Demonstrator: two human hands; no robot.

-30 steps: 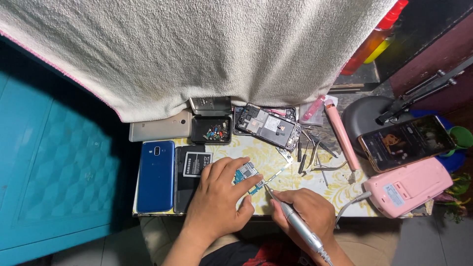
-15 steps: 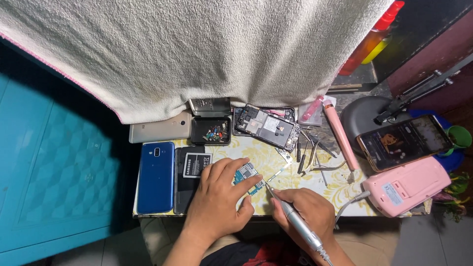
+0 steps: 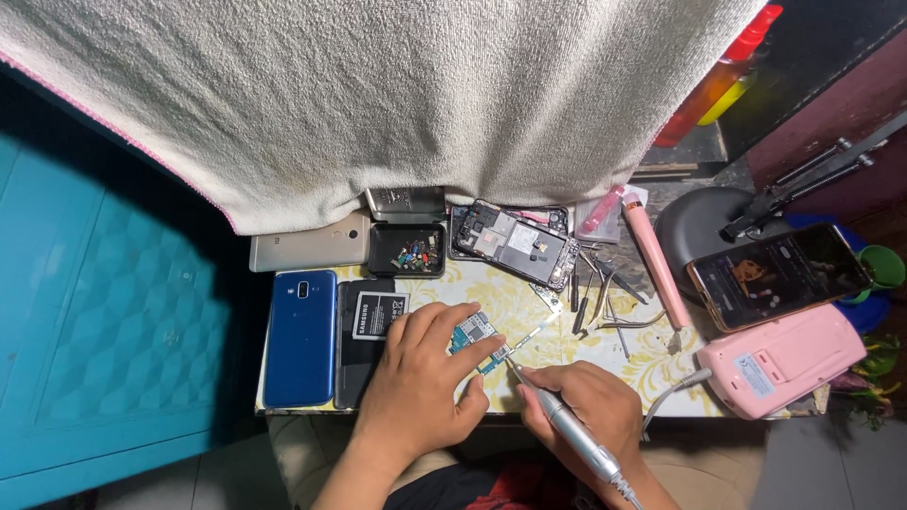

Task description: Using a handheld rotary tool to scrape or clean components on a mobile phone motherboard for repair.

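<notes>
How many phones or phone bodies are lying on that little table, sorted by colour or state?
Blue phone: 1
Silver phone: 1
Black phone with its battery showing: 1
Opened phone frame: 1
Phone with a lit screen: 1
Total: 5

Surface: small table [image 3: 652,364] with yellow-patterned top.
On it: blue phone [image 3: 300,337], opened phone [image 3: 513,244], parts tray [image 3: 407,251], tweezers [image 3: 605,302], circuit board [image 3: 475,340].
</notes>
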